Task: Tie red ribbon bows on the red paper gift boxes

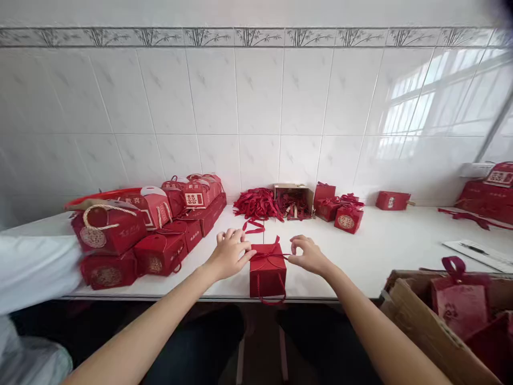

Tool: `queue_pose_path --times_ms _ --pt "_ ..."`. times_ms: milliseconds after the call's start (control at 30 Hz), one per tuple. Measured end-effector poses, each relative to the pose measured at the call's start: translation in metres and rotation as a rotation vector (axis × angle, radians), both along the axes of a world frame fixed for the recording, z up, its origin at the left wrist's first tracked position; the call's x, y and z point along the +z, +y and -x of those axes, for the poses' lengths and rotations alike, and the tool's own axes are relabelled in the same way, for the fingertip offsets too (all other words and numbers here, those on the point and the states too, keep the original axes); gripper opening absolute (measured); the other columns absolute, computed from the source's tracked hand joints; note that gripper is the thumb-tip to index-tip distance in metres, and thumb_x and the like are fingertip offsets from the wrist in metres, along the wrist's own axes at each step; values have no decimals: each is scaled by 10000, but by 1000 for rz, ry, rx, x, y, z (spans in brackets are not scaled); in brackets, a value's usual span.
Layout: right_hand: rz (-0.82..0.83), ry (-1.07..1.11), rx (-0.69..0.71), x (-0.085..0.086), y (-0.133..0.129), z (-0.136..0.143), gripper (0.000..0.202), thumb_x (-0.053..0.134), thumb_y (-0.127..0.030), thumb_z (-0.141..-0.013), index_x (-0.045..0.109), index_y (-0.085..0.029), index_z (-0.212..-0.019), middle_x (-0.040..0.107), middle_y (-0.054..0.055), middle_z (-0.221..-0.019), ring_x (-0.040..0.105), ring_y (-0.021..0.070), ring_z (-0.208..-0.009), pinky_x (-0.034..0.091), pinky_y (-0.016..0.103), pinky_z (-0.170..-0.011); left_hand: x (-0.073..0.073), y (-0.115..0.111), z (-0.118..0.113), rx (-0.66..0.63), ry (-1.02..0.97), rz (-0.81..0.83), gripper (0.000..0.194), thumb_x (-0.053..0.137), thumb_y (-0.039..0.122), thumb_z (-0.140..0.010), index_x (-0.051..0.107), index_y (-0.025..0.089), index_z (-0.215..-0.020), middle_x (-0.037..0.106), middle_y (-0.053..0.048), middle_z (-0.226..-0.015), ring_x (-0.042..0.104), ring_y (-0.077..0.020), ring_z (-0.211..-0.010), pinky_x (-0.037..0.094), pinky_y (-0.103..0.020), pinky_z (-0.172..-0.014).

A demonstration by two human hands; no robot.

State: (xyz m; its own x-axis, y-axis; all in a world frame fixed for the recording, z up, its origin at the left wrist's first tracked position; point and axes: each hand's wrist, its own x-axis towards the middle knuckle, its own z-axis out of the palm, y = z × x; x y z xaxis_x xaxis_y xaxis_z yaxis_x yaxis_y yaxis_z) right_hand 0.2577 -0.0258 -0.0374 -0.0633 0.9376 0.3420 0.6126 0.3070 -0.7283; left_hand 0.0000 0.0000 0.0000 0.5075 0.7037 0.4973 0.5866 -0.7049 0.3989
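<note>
A red gift box (267,280) stands at the table's front edge, with a cord handle hanging down its near side. A red ribbon (269,255) crosses its top, with a crossing or knot near the middle. My left hand (231,252) pinches the ribbon at the box's left, thumb and forefinger together. On the right, my right hand (308,254) pinches the other end of that ribbon between thumb and forefinger. Behind the box a loose red ribbon piece (254,226) lies on the table.
Stacked red gift boxes (160,251) fill the left, beside a person's white sleeve (38,272). At the back lie a ribbon pile (256,203) and an open carton of ribbons (294,203). Several small red boxes (348,219) stand right of it. A cardboard box (425,315) holds more boxes at lower right.
</note>
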Motion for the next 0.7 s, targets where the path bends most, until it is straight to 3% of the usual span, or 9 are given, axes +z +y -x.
queue_pose_path --times_ms 100,200,233,300,400,467,533,600,700 --pt "-14 31 -4 -1 -1 -4 173 694 -203 -645 528 -191 -691 532 102 -1160 397 346 -1207 245 573 -1025 -9 -3 0 16 -54 43 217 524 376 -825 561 205 -698 524 -75 -929 407 -324 -1066 149 -587 -1000" --pt "-1 91 69 -9 -8 -5 263 675 -330 -731 563 -215 -939 512 108 -1247 436 304 -1222 341 520 -1002 -22 -2 -2 19 -158 158 276 462 412 -856 516 203 -684 504 -37 -823 487 -245 -890 334 -486 -926" --pt "8 114 106 -14 -11 -3 406 674 -390 -744 533 -232 -1091 484 114 -1307 447 288 -1235 381 491 -986 -27 -2 -3 18 -205 208 305 429 427 -870 490 202 -674 489 -21 -782 497 -212 -810 392 -434 -864" --pt "15 159 208 -25 -16 4 843 732 -479 -689 305 -274 -1387 354 134 -1453 404 270 -1305 410 451 -990 -38 0 -8 13 -309 310 349 373 460 -892 446 203 -668 470 2 -732 496 -163 -694 452 -346 -741" --pt "39 159 266 -38 -15 15 1283 841 -493 -543 7 -306 -1500 298 125 -1505 363 254 -1350 384 406 -1042 -53 1 -14 13 -478 450 303 376 494 -898 479 214 -845 531 1 -808 562 -140 -706 492 -289 -682" --pt "94 100 96 -42 -7 13 1278 829 -511 -563 -8 -308 -1507 400 111 -1449 435 246 -1300 397 385 -1034 -61 5 -17 53 -591 527 323 370 486 -910 411 243 -1118 566 -32 -957 620 -156 -802 522 -300 -694" --pt "155 38 -179 -43 4 0 1197 758 -533 -658 -30 -251 -1514 404 160 -1437 436 282 -1296 373 438 -1044 -68 11 -16 131 -679 586 437 378 436 -917 245 250 -1289 545 -83 -1076 644 -173 -873 542 -325 -715" --pt "205 -7 -405 -45 15 -19 1072 642 -513 -781 -48 -147 -1514 270 261 -1486 303 357 -1369 247 559 -1080 -73 18 -14 207 -723 627 494 416 358 -900 202 217 -1323 525 -120 -1111 652 -179 -898 547 -339 -751" --pt "290 -132 -601 -54 24 -39 835 528 -457 -864 153 -68 -1500 111 276 -1536 77 392 -1428 18 611 -1100 -80 25 -11 255 -705 650 442 461 285 -855 333 176 -1263 534 -145 -1141 648 -192 -962 540 -340 -818"
